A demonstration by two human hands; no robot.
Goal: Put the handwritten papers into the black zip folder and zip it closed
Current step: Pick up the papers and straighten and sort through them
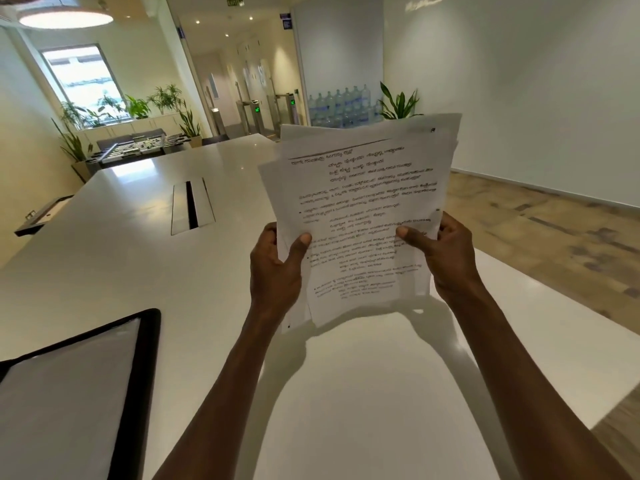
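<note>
A loose stack of white handwritten papers (360, 202) is held upright above the white table (138, 254), its sheets slightly fanned and uneven. My left hand (277, 268) grips the stack's lower left edge, thumb on the front sheet. At the lower right edge my right hand (440, 258) grips it the same way. The black zip folder (145, 368) lies flat at the table's near left corner, its clear grey face up; it is partly cut off by the frame, and I cannot tell if its zip is open.
A cable hatch (192, 206) is set into the table's middle. A dark tray-like object (41, 216) juts out at the table's left edge. The table's right edge drops to wooden floor (554, 230). Plants and water bottles stand far back.
</note>
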